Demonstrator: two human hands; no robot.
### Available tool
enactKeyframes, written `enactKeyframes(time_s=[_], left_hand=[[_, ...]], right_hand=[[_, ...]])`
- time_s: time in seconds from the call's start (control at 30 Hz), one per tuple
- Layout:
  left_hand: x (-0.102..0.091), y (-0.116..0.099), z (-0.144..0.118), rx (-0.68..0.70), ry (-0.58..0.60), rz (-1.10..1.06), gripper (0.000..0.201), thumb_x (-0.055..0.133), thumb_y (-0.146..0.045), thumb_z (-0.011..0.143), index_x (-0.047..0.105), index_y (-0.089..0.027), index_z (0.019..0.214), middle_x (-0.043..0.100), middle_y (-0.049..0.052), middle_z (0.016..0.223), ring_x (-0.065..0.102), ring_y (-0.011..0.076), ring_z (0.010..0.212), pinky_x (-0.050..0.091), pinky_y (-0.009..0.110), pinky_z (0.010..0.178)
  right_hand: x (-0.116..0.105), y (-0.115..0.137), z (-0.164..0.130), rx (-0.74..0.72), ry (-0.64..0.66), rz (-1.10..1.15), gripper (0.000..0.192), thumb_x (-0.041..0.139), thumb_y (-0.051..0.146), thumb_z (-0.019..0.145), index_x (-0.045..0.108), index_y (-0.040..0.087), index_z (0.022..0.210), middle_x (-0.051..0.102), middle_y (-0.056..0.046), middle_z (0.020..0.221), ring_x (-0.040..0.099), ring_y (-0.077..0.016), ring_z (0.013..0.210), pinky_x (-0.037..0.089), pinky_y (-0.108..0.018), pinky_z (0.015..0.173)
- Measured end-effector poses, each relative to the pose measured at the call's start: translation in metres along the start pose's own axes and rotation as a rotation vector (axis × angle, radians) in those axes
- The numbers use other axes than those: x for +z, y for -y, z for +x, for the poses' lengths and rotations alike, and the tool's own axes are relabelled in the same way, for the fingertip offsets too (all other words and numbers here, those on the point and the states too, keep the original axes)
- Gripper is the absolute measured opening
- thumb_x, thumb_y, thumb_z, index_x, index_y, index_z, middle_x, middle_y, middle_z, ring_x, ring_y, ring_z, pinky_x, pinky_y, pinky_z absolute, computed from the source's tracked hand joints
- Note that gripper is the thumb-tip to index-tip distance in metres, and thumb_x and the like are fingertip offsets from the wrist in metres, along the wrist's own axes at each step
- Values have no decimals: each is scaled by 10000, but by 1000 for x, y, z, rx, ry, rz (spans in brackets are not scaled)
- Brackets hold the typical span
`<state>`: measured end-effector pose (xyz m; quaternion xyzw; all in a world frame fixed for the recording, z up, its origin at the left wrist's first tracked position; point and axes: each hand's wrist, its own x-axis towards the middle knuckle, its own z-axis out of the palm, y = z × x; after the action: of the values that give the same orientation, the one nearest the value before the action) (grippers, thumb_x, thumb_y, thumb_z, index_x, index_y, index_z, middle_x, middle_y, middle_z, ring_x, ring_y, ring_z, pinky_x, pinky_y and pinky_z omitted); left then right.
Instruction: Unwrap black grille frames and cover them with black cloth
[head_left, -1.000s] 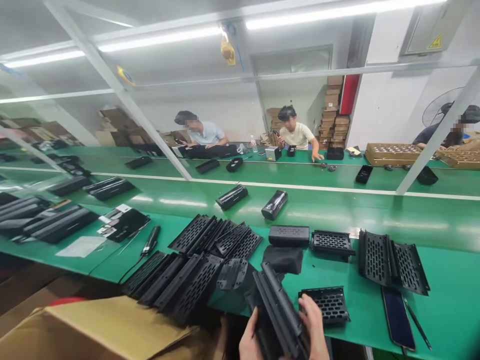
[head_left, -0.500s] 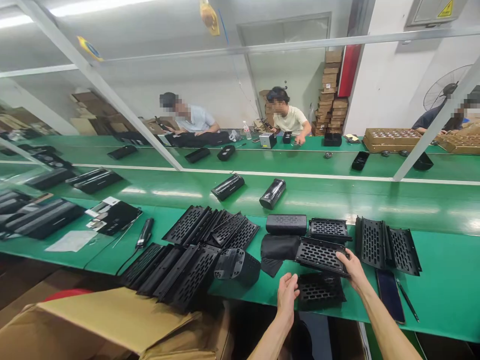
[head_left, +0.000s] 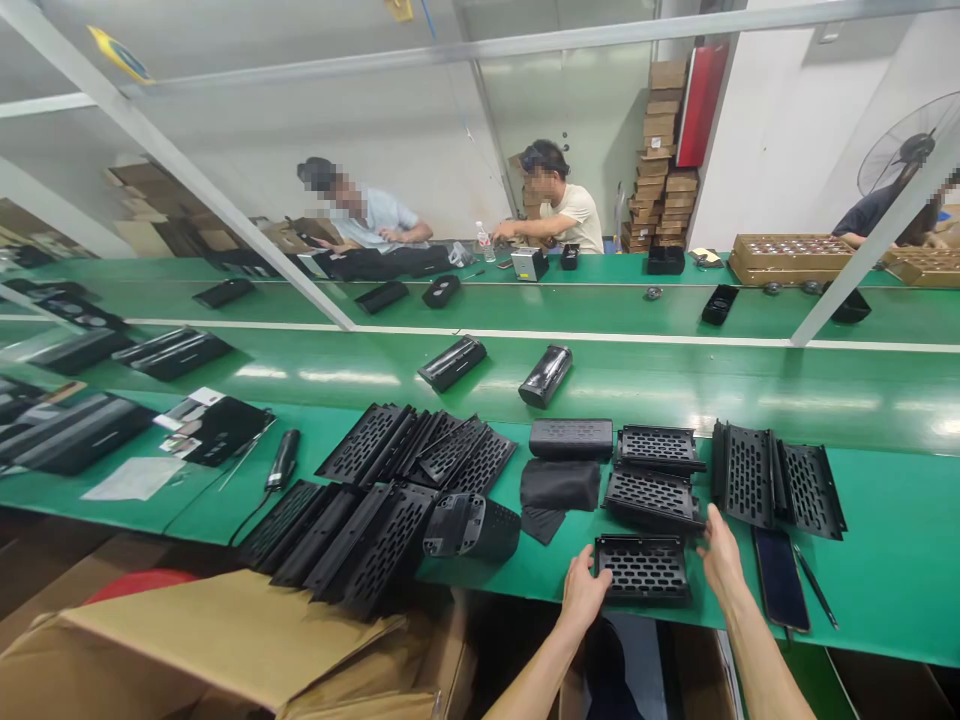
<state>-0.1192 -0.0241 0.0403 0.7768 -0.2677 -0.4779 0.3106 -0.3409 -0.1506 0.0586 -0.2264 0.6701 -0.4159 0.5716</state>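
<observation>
A black perforated panel (head_left: pixel 643 572) lies near the front edge of the green bench. My left hand (head_left: pixel 587 592) grips its left end, thumb over the edge. Beyond that panel's right end, my right hand (head_left: pixel 722 553) is open and holds nothing, its fingers close to the corner of a second perforated panel (head_left: pixel 651 495). Behind the second one rests a third perforated panel (head_left: pixel 657 446). A dark cloth-like sheet (head_left: pixel 559 485) lies to their left, below a black rounded case (head_left: pixel 571 439).
More perforated panels (head_left: pixel 397 545) are piled on the left, beside a black housing (head_left: pixel 472 527). Other panels (head_left: pixel 776 480), a phone (head_left: pixel 780 580) and a pen (head_left: pixel 816 587) lie right. An open cardboard box (head_left: pixel 225 630) stands at the front. Co-workers sit across the conveyor (head_left: pixel 360 378).
My right hand has let go of the middle panel, now lying flatter, and moved right and down. My left hand has closed on the nearest panel. The view has shifted slightly.
</observation>
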Motion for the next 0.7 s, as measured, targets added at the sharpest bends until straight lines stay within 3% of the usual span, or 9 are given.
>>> enactKeyframes(time_s=[0.07, 0.2, 0.33, 0.4, 0.5, 0.6, 0.7], left_hand=[[1, -7, 4, 33, 22, 74, 727, 688, -216, 760, 536, -76, 1458, 611, 202, 1340, 571, 318, 1266, 373, 346, 1121], [3, -17, 11, 71, 71, 181, 643, 623, -207, 827, 550, -51, 1446, 615, 201, 1332, 559, 292, 1284, 368, 327, 1124], [0, -14, 7, 50, 58, 173, 661, 592, -207, 851, 498, -60, 1488, 612, 192, 1347, 562, 271, 1287, 377, 323, 1121], [-8, -13, -6, 43, 9, 92, 674, 588, -248, 862, 468, -75, 1502, 587, 198, 1388, 589, 261, 1238, 406, 328, 1097], [-33, -29, -48, 105, 31, -237, 594, 617, -433, 876, 573, -111, 1374, 616, 202, 1341, 632, 269, 1112, 491, 366, 978], [-74, -70, -115, 347, 254, -649, 571, 634, -593, 888, 669, -151, 1249, 663, 184, 1240, 635, 287, 1105, 524, 390, 909], [-116, -110, -187, 607, 581, -956, 658, 638, -698, 851, 661, -242, 1325, 655, 143, 1300, 641, 316, 1169, 533, 445, 949]], right_hand=[[-3, -6, -7, 72, -6, 14, 823, 632, 826, 608, 588, 218, 1160, 627, -162, 1318, 576, -367, 1290, 569, -445, 923], [1, -5, -13, 98, 72, 43, 806, 698, 753, 586, 584, 215, 1176, 624, -136, 1359, 572, -316, 1321, 514, -406, 1060], [0, -2, -22, 100, 50, 12, 789, 827, 602, 535, 585, 220, 1181, 572, -125, 1442, 448, -356, 1436, 349, -531, 1205], [-7, -6, -32, 86, 13, 14, 817, 837, 608, 523, 569, 209, 1184, 522, -138, 1494, 430, -367, 1448, 330, -538, 1216], [-22, -14, -50, 54, -86, 27, 862, 810, 648, 483, 544, 194, 1165, 484, -146, 1518, 444, -356, 1436, 366, -471, 1203], [-36, -22, -65, 17, -170, 29, 805, 812, 595, 434, 580, 191, 1091, 562, -108, 1421, 509, -319, 1372, 474, -375, 1088], [-37, -24, -73, -36, -177, 20, 677, 858, 505, 440, 652, 194, 1005, 666, -50, 1201, 629, -243, 1144, 559, -269, 805]])
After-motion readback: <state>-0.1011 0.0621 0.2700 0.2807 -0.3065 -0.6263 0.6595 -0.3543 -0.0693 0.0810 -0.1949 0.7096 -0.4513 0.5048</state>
